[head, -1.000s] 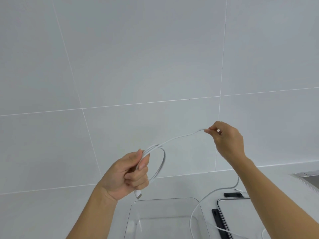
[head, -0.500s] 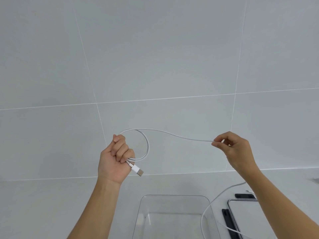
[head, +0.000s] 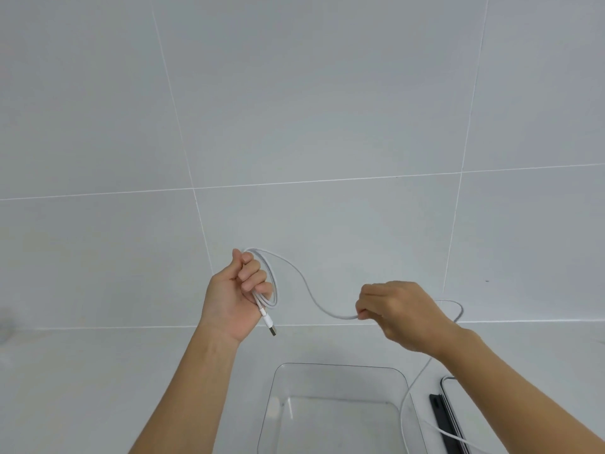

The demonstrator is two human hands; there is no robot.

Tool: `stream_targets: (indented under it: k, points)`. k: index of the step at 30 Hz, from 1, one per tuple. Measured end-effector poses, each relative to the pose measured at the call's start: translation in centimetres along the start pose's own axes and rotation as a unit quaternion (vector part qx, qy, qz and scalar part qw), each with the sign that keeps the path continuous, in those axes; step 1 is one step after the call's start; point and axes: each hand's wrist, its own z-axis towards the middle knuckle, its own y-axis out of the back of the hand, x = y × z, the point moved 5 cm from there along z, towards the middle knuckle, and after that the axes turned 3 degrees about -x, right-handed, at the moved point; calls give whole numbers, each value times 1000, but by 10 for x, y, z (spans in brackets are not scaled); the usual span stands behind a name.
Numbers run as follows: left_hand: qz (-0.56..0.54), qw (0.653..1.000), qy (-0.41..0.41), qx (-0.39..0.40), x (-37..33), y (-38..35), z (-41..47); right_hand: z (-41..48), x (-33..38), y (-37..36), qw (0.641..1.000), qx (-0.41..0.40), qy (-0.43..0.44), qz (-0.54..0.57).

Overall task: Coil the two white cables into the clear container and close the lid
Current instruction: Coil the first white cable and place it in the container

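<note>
Gripping a small coil of the white cable (head: 306, 285), the L hand (head: 240, 296) is clenched round the loops in the head view, raised in front of the tiled wall (head: 294, 109), w/ the USB plug (head: 271, 326) hanging just below the fist. The cable sags across to the R hand (head: 399, 311), whose fingertips pinch it, then loops behind that wrist & drops beside the clear container (head: 340, 368). The container sits open on the counter (head: 98, 371), below & between the hands. The lid (head: 451, 393) w/ a black clip (head: 437, 411) lies just right of it, partly hidden by the R forearm.
</note>
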Motion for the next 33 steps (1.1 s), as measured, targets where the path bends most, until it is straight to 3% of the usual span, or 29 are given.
stream_targets:
  k: [5,10,15,21,26,30,33]
  points:
    - [161,987,-3,-6,13,-6,-2,11,36,-3,995,45,58,63]
    - [321,946,20,26,33,-17,-9,28,48,9,989,31,46,135]
    - [395,912,59,92,54,-25,-16,36,44,12,984,-3,-1,180]
    - [321,933,99,129,68,-26,-19,34,22,2,968,-36,-106,225]
    - [245,949,131,147,69,-23,-18,29,5,-6,919,-51,-205,332]
    - [237,946,149,161,67,-22,-18,27,-1,-9,876,-38,-216,430]
    - [212,950,166,159,63,-19,-19,27,-5,-6,867,-39,-216,448]
